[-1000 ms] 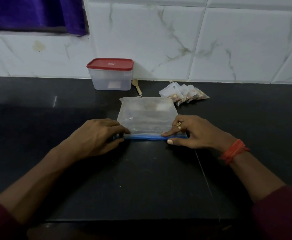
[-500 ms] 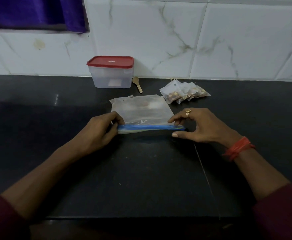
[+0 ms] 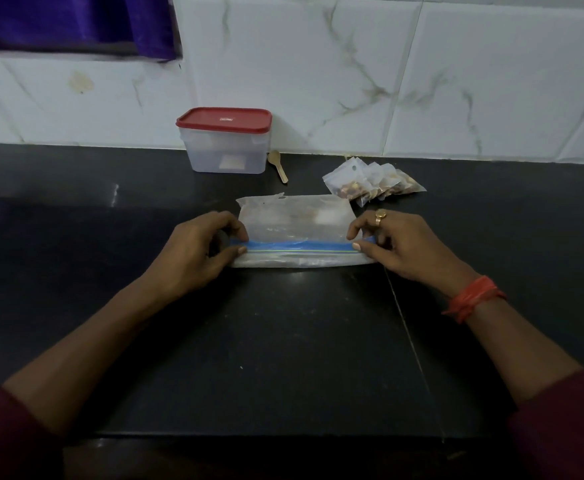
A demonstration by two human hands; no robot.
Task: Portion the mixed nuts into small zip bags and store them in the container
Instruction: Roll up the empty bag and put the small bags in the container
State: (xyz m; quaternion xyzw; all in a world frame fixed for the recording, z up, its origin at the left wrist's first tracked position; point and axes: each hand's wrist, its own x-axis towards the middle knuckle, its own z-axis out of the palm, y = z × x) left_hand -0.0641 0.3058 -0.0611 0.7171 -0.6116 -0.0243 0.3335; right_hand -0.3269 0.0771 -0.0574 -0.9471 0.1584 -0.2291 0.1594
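A large clear zip bag [image 3: 294,225] with a blue seal strip lies on the black counter [image 3: 283,341] in front of me. My left hand [image 3: 200,252] pinches the seal's left end between thumb and fingers. My right hand [image 3: 397,245], with a ring and an orange wrist thread, pinches the right end. The bag's near edge is lifted slightly off the counter. Several small zip bags of mixed nuts [image 3: 370,183] lie in a pile behind and to the right. A clear container with a red lid [image 3: 224,140] stands closed against the wall.
A small wooden spoon [image 3: 278,166] lies beside the container on its right. White marble-pattern tiles [image 3: 352,64] back the counter, with a purple cloth [image 3: 72,22] hanging at top left. The counter's front edge runs near the bottom of the view.
The bag's seal edge has risen off the counter and both hands have shifted to pinch its two ends. The bag has slid a little away from me.
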